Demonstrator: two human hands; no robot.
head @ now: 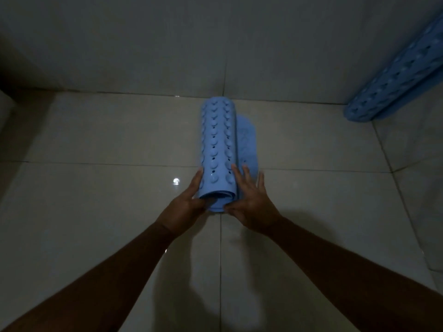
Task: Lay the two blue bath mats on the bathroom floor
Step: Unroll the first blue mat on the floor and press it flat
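Note:
A blue bath mat (pixel 218 144) lies rolled up on the tiled floor, its suction cups facing out and a short loose flap flat on the floor at its right. My left hand (pixel 187 202) grips the near left end of the roll. My right hand (pixel 249 197) rests with spread fingers on the near right side, over the flap's edge. A second blue bath mat (pixel 393 85) stands rolled in the far right corner, leaning against the wall.
Glossy pale floor tiles (pixel 107 200) spread on all sides. A tiled wall (pixel 167 44) rises just behind the roll, and another wall closes the right side. A dark edge sits at the far left.

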